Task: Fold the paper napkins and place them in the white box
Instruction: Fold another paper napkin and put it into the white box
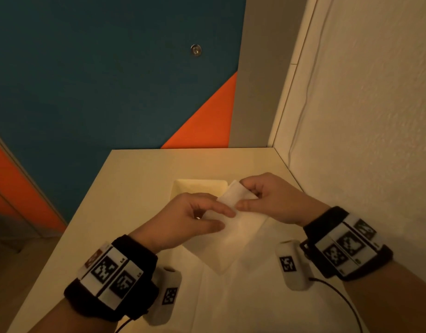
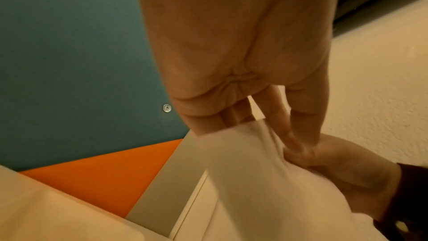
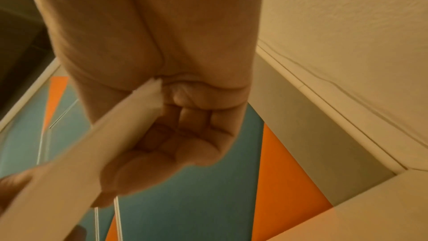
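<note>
I have both hands up over the counter (image 1: 139, 179) with one napkin (image 1: 233, 227) stretched between them. My left hand (image 1: 183, 219) pinches its near part between thumb and forefinger; the left wrist view shows those fingers (image 2: 301, 116) pressed into the bunched paper. My right hand (image 1: 269, 198) is curled round the far end, thumb on top, and the right wrist view shows the folded edge of the napkin (image 3: 97, 144) running across its palm. The napkin hangs clear of the counter, its lower corner drooping toward me. The white box (image 1: 183, 188) sits on the counter just behind my hands, partly hidden by them. More white paper (image 1: 231, 304) lies flat on the counter below my wrists.
</note>
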